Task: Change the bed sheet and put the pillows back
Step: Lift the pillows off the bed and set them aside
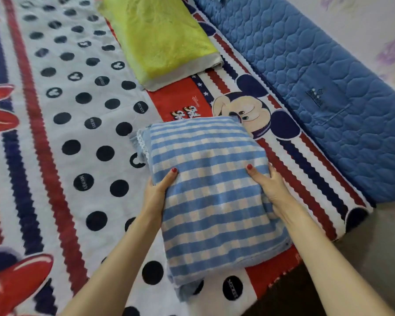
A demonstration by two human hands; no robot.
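A blue-and-white checked pillow point(212, 197) rests on the cartoon-printed bed sheet point(62, 124), near the bed's head end. My left hand point(156, 190) grips its left side with the thumb on top. On the pillow's right side sits my right hand point(268, 185), gripping the same way. A yellow-green pillow point(162, 39) lies flat on the sheet further along the head end, apart from the checked one.
A blue quilted headboard pad point(306, 71) runs along the right of the bed, against a pale wall point(374, 23). The bed's corner point(356, 215) is at the right, with floor beyond it.
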